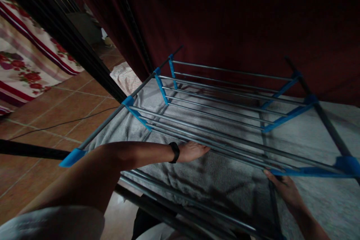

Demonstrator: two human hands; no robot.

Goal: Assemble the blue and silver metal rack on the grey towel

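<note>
A shoe rack [225,134] of grey metal tubes and blue plastic side brackets lies across a grey blanket. My left hand [194,152], with a black band at the wrist, reaches in from the left. Its fingers are stretched out together, and their tips are by the lowest tubes of the nearer shelf. At the right end of that shelf is my right hand [285,187]. Its thumb lies by the tube ends and the blue bracket [312,171], and the other fingers curl underneath, partly hidden.
More loose-looking tubes [180,195] cross in front of my lap. The grey blanket [112,131] spreads under the rack. Behind hangs a dark red curtain [225,18]. To the left are dark posts [70,37], a tiled floor [67,101] with a thin cable, and a flowered cloth [30,56].
</note>
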